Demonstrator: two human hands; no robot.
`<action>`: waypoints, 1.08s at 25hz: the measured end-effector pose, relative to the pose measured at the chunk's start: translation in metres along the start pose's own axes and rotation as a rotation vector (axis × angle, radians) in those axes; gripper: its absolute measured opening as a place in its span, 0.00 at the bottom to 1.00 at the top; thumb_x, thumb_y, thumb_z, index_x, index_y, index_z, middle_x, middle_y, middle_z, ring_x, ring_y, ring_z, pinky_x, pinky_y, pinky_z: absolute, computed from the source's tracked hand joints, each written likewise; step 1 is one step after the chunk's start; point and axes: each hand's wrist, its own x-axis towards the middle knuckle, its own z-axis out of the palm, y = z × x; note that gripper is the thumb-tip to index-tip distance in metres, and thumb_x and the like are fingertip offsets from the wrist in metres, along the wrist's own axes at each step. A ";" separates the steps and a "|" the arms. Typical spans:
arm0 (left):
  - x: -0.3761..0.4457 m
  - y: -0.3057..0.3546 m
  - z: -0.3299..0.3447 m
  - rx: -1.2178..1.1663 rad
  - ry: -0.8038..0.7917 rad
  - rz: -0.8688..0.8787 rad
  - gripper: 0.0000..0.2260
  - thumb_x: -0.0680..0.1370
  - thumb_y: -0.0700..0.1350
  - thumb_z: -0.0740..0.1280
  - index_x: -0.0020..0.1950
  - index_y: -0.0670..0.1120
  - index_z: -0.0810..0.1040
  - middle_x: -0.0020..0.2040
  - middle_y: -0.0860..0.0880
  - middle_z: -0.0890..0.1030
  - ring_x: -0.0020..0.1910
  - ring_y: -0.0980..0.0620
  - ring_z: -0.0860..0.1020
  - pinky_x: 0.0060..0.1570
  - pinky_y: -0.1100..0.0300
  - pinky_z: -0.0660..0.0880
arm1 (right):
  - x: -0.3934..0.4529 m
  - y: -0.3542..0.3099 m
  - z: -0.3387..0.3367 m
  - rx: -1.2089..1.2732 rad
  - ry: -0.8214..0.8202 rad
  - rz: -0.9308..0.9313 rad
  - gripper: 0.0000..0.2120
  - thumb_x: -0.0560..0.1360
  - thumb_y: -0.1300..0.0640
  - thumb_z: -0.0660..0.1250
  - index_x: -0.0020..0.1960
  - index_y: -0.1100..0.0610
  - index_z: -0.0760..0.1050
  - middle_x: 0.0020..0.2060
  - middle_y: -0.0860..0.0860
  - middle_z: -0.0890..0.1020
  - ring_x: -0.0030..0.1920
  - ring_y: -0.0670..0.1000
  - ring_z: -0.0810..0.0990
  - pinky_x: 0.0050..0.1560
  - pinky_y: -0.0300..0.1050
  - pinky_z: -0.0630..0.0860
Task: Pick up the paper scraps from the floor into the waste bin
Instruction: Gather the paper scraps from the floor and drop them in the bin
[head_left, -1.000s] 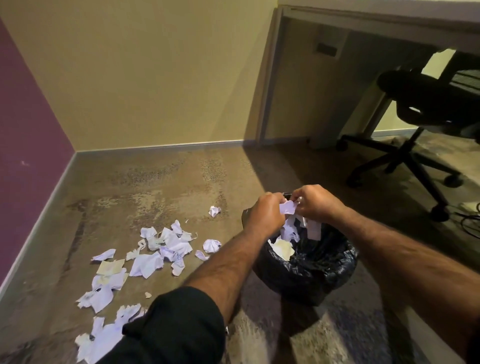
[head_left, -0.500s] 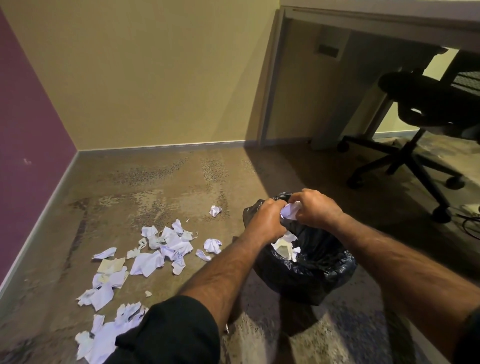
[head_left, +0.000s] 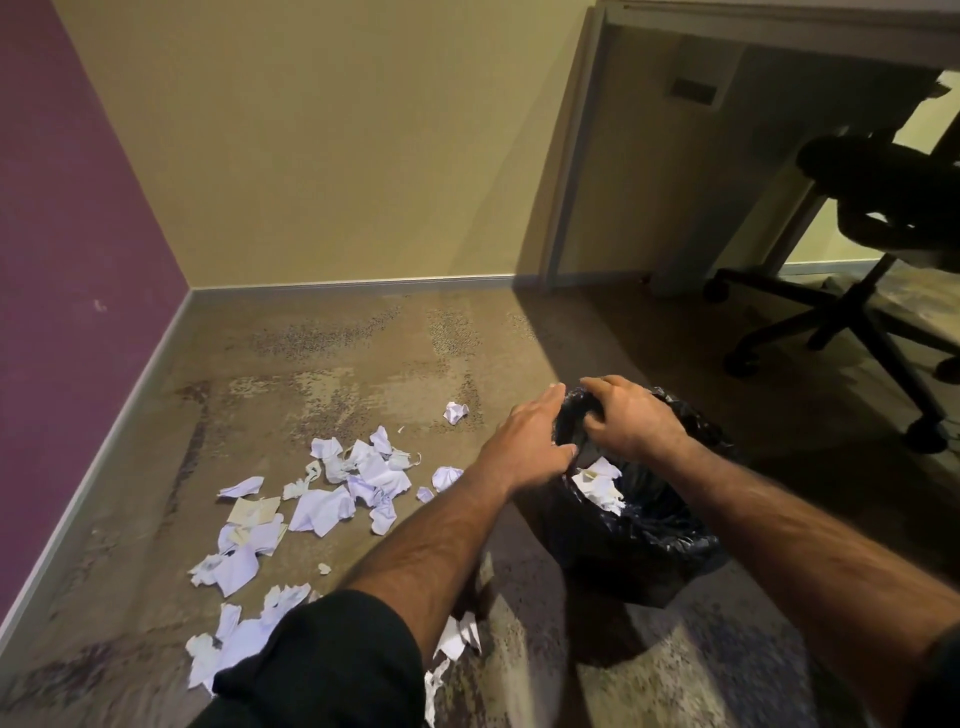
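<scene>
A waste bin (head_left: 639, 561) lined with a black bag stands on the carpet at centre right, with white paper scraps (head_left: 597, 486) inside. My left hand (head_left: 530, 441) hovers over the bin's left rim with fingers spread and nothing in it. Over the far rim, my right hand (head_left: 631, 423) has curled fingers touching the black bag, and no paper shows in it. Several torn and crumpled white scraps (head_left: 332, 506) lie on the floor left of the bin. One crumpled ball (head_left: 455, 412) sits apart, farther back.
A black office chair (head_left: 878, 249) on a wheeled base stands at the right, under a desk (head_left: 779, 31). A purple wall (head_left: 78, 260) closes the left side and a yellow wall the back. More scraps (head_left: 457, 642) lie under my left forearm.
Both hands held white paper together above the bin. The paper has dropped into the bin, and the hands have spread apart, the left one opening toward the left.
</scene>
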 end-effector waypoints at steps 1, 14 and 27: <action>-0.002 -0.006 -0.001 0.005 0.012 -0.005 0.38 0.75 0.49 0.68 0.81 0.50 0.54 0.82 0.49 0.59 0.78 0.43 0.60 0.74 0.42 0.63 | 0.001 -0.006 0.006 -0.007 0.026 -0.029 0.28 0.74 0.50 0.62 0.74 0.52 0.67 0.70 0.55 0.73 0.68 0.58 0.72 0.67 0.55 0.71; -0.062 -0.150 -0.025 0.209 0.080 -0.229 0.39 0.78 0.50 0.64 0.83 0.50 0.45 0.84 0.49 0.43 0.82 0.46 0.45 0.79 0.43 0.48 | 0.014 -0.138 0.128 -0.034 -0.060 -0.298 0.38 0.80 0.45 0.59 0.81 0.57 0.44 0.81 0.57 0.45 0.80 0.60 0.43 0.79 0.59 0.45; -0.218 -0.274 0.011 0.395 -0.207 -0.510 0.50 0.68 0.76 0.66 0.80 0.67 0.41 0.82 0.55 0.35 0.81 0.41 0.41 0.74 0.30 0.47 | -0.040 -0.147 0.258 -0.134 -0.511 -0.407 0.47 0.67 0.40 0.77 0.77 0.52 0.57 0.69 0.55 0.68 0.65 0.59 0.73 0.57 0.55 0.77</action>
